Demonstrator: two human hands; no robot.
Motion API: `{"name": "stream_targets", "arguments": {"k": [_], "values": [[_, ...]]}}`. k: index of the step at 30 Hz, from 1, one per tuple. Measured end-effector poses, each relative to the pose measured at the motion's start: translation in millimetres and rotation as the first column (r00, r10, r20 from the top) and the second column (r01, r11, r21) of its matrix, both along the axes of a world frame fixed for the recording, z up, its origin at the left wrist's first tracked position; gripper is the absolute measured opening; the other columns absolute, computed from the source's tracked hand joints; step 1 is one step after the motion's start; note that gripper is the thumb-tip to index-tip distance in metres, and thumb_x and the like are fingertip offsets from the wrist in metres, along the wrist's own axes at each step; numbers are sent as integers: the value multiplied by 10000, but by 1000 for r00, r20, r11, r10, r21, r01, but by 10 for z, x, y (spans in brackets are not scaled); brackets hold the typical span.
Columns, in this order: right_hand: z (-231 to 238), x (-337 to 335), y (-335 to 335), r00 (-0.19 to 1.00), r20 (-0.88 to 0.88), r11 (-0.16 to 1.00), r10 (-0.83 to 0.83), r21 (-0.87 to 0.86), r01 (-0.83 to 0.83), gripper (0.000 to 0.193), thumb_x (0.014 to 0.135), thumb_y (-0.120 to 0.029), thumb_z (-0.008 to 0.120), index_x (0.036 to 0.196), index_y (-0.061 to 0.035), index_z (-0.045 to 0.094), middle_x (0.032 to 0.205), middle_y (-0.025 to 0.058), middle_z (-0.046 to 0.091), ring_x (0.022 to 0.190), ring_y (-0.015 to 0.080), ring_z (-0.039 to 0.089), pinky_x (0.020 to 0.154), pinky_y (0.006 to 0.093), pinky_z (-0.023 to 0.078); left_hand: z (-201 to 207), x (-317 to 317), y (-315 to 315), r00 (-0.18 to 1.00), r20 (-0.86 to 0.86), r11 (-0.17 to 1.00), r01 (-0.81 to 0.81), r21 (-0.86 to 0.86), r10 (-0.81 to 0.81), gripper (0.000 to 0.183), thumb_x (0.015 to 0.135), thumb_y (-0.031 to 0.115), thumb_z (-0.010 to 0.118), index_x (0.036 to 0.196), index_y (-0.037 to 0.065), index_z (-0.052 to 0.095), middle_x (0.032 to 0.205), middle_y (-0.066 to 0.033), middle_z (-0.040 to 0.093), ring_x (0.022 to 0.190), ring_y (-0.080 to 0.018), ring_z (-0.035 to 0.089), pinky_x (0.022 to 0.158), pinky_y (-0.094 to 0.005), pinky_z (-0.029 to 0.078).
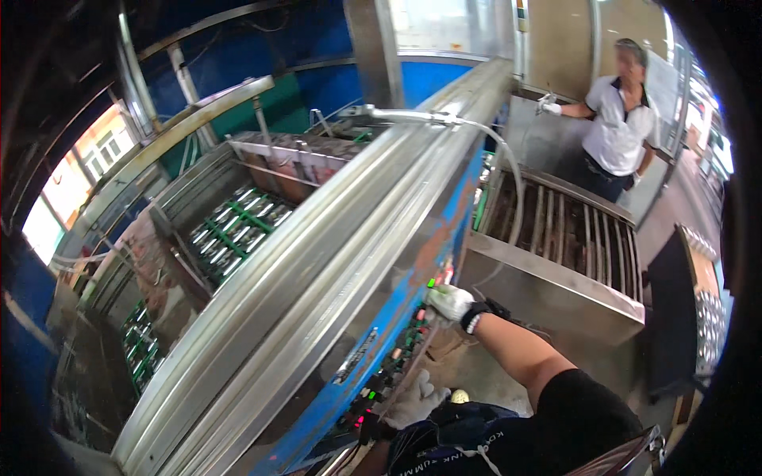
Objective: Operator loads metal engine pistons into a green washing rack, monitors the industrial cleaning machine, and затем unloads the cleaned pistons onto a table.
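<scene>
My right hand (pixel 451 302), in a white glove with a dark band at the wrist, reaches up to a row of switches and lit buttons (pixel 409 337) along the blue machine beam (pixel 365 361). Its fingers are curled against the panel beside a green light, and whatever they grip is hidden. Lower down, near the row's red and green lights, my left hand (pixel 417 401) is in a white glove too. Its fingers are apart, with nothing seen in them.
Long metal rails (pixel 317 238) run diagonally over the beam. Green racks of shiny metal parts (pixel 238 230) sit in tanks at left. A slatted metal conveyor (pixel 563 230) stands at right. Behind it a person in a white shirt (pixel 619 127) holds a thin tool (pixel 548 98).
</scene>
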State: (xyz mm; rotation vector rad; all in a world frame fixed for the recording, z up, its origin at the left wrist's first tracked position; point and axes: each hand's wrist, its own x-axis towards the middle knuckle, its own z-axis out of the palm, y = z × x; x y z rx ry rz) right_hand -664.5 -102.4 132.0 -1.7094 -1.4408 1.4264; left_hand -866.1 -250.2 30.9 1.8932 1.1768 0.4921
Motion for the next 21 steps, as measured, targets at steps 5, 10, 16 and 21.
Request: {"name": "stream_targets", "arguments": {"k": [5, 10, 16, 21], "values": [[48, -47, 13, 998, 65, 999, 2, 35, -4, 423, 953, -433, 506, 880, -63, 700, 695, 56, 659, 612, 175, 614, 574, 331, 494, -393, 272, 83, 836, 506, 893, 46, -449, 211, 826, 939, 235, 712, 1546, 10, 198, 1165, -188, 559, 1035, -277, 634, 873, -397, 579], [-36, -8, 107, 998, 31, 998, 54, 23, -55, 443, 923, -423, 500, 830, -47, 715, 708, 80, 668, 675, 212, 623, 639, 364, 493, 359, 661, 339, 739, 549, 796, 29, -604, 390, 664, 945, 130, 660, 1514, 119, 318, 1253, -113, 551, 912, -219, 638, 767, -396, 615], [119, 17, 143, 978, 79, 980, 191, 46, -195, 426, 930, -391, 502, 895, -30, 725, 771, 114, 704, 744, 239, 659, 707, 374, 502, 472, 1051, 920, 380, 783, 832, 57, -552, 493, 701, 825, -20, 581, 1469, 165, 375, 1311, -85, 563, 1088, -266, 625, 875, -431, 562], [-280, 211, 529, 946, 187, 963, 263, 9, -270, 388, 891, -453, 554, 869, -107, 728, 848, 178, 701, 859, 271, 686, 768, 407, 500, 284, 1126, 1255, 975, 9, 880, -204, 430, 222, 211, 685, 18, 664, 888, 73, 688, 948, -160, 689, 913, -281, 664, 781, -361, 526]]}}
